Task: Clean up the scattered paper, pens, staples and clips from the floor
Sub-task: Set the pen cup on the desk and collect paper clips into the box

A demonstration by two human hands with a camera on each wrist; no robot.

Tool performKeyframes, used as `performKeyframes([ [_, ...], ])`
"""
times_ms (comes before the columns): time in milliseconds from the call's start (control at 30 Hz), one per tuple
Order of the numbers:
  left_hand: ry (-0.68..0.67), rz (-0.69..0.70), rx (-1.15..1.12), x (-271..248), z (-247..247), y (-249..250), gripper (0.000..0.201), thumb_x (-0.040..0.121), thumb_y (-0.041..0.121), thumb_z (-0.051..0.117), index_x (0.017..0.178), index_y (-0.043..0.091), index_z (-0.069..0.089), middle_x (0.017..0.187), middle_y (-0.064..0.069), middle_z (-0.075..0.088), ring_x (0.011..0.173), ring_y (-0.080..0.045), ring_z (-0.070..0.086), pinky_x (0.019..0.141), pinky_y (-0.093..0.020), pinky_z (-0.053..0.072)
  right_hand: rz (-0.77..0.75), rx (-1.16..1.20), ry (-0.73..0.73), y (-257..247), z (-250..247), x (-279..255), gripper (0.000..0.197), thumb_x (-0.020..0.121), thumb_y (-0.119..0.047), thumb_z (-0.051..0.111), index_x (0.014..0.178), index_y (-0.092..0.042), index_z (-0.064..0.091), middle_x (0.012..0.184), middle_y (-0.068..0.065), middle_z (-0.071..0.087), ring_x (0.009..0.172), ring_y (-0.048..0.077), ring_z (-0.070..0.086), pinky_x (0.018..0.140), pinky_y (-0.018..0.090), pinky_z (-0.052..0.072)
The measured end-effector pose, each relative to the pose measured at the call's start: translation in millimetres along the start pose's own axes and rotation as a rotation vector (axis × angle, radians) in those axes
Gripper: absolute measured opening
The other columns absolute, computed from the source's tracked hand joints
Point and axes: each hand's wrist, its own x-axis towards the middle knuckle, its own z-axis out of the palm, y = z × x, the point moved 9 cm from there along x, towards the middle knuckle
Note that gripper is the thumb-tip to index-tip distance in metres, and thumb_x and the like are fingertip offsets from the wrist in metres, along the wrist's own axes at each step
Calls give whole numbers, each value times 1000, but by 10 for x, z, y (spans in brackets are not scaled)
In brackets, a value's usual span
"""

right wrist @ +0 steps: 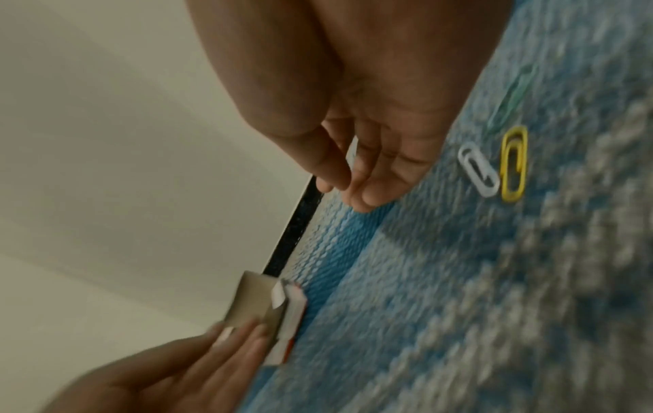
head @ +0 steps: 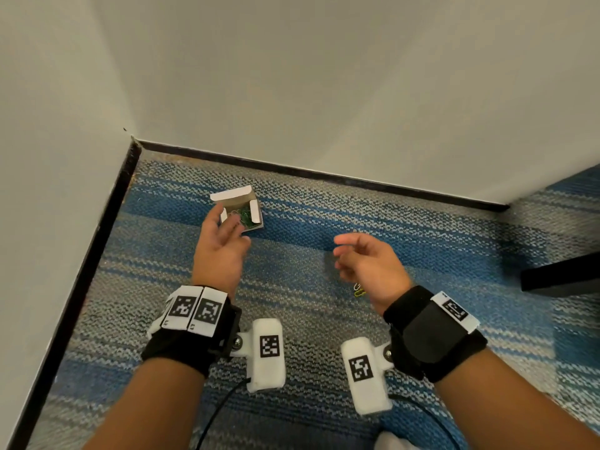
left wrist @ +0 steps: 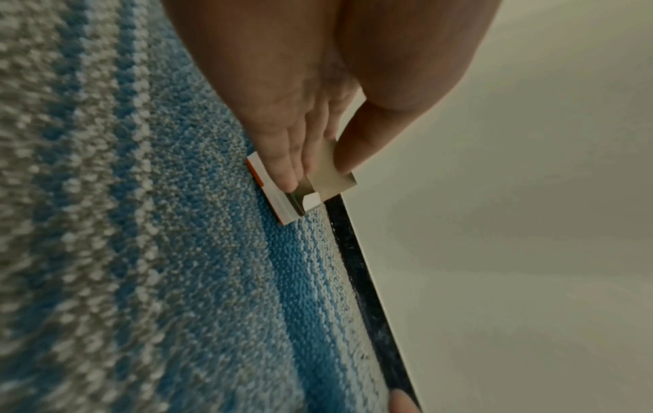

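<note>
left hand (head: 220, 251): fingers and thumb pinch box (head: 242, 211) at its near edge, box on carpet (head: 422, 228) near corner, lid up, clips inside
right hand (head: 367, 266): loosely curled, holding nothing, above carpet
clips: white clip (right wrist: 478, 173) and yellow clip (right wrist: 514, 163) side by side on carpet beside right hand

1. The open cardboard box (head: 242, 209) sits on the carpet (head: 422, 228) near the corner of the walls, paper clips (head: 244, 216) inside it.
2. Two paper clips (right wrist: 494, 167) lie touching on the carpet, well right of the box, nearer the person.
</note>
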Motion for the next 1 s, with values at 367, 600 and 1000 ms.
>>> performKeyframes([
  [367,-510,284,1035,-497,919,-472,13,86,25,61,98,22,61,78,8,57,72,-9,56,73,-27,48,-226,-1055,-25,84,-557,-49,37,71,-13,79,105,-26,69,95,-2,51,80,14,51,80,26,44],
  [600,-646,318,1422,-721,1539,-764,41,85,37,61,118,18,46,119,-6,52,108,-31,55,85,-43,48,-395,-1076,54,74,-641,-108,38,70,-6,75,107,-13,70,95,8,61,88,27,60,82,33,46],
  [1000,-542,364,1260,-718,1569,-649,6,87,21,50,87,15,47,91,-8,60,80,-29,58,69,-37,47,-314,-840,177,19,-1175,-166,18,86,-8,63,93,-24,66,86,-4,65,82,15,60,83,28,47],
])
